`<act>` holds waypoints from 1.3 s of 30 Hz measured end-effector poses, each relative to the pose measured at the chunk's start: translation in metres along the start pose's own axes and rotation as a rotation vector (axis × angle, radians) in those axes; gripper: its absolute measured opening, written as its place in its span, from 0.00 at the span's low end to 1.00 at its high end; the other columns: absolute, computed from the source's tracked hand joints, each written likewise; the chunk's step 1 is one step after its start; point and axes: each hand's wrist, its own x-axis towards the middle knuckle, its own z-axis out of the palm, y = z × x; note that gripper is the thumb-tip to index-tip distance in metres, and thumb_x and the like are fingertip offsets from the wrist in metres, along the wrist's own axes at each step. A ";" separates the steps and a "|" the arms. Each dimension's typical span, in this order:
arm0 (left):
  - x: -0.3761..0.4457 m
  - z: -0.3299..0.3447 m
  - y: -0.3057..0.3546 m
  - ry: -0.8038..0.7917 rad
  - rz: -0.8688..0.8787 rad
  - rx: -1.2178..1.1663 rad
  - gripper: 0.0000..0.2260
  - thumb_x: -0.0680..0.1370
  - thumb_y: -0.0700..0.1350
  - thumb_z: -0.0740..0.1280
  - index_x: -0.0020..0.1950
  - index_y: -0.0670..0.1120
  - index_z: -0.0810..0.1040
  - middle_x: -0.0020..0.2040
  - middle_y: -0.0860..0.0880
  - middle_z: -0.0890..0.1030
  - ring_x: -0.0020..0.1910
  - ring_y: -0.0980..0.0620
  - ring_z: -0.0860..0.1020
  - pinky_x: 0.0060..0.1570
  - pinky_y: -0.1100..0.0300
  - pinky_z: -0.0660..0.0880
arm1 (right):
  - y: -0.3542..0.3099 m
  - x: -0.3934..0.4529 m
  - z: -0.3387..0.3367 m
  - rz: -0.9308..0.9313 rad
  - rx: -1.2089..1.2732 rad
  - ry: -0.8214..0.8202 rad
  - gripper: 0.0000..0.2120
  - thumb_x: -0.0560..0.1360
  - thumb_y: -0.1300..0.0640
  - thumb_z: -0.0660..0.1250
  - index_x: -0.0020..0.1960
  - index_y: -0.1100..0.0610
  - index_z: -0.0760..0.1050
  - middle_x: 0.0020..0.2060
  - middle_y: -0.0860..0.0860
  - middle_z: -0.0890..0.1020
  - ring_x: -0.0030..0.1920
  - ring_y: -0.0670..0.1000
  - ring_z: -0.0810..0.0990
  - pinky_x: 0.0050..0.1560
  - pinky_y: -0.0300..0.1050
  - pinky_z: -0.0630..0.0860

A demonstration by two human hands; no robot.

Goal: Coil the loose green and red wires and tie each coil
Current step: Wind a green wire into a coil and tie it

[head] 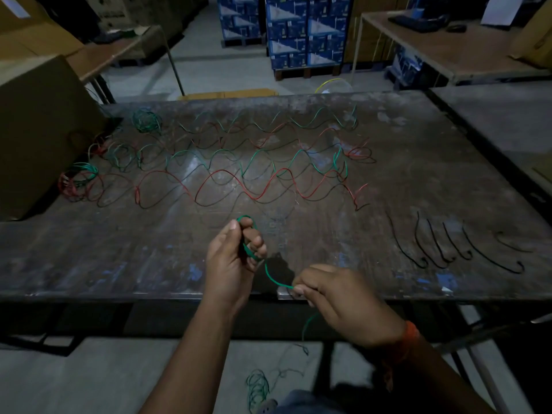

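My left hand [231, 258] grips a small coil of green wire [249, 251] wound around its fingers, just above the table's near edge. From the coil the green wire [273, 277] runs right to my right hand [337, 297], which pinches it. The rest of that wire hangs down to a loose green tangle [258, 389] on the floor. Wavy loose red wires [227, 183] and green wires [260, 153] lie stretched across the middle of the table. A green coil [146, 119] sits at the far left.
Several short black wire pieces [433, 246] lie on the dark worn table [89, 258] at the right. A cardboard box [38, 130] stands at the left edge, with red and green bundles [77, 177] beside it. Stacked blue boxes [301, 31] and other tables stand behind.
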 end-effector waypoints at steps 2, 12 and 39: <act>-0.002 0.000 -0.003 -0.045 0.034 0.123 0.13 0.86 0.44 0.52 0.52 0.39 0.73 0.30 0.47 0.77 0.28 0.52 0.76 0.31 0.62 0.76 | -0.012 0.007 -0.007 -0.063 0.000 0.004 0.08 0.83 0.48 0.58 0.48 0.48 0.74 0.40 0.41 0.73 0.42 0.48 0.76 0.42 0.50 0.75; -0.014 0.004 0.004 -0.292 0.055 0.603 0.13 0.85 0.47 0.57 0.47 0.49 0.81 0.31 0.41 0.70 0.28 0.48 0.68 0.28 0.62 0.64 | -0.030 0.032 -0.045 -0.130 0.076 0.186 0.10 0.72 0.67 0.72 0.52 0.57 0.81 0.42 0.44 0.81 0.43 0.36 0.76 0.45 0.29 0.70; -0.068 0.049 0.000 -0.420 -0.143 0.094 0.11 0.83 0.44 0.57 0.44 0.43 0.74 0.24 0.54 0.64 0.20 0.60 0.57 0.23 0.62 0.50 | 0.026 0.005 -0.033 0.088 0.804 0.188 0.03 0.80 0.63 0.67 0.49 0.59 0.79 0.35 0.50 0.80 0.38 0.45 0.79 0.38 0.41 0.77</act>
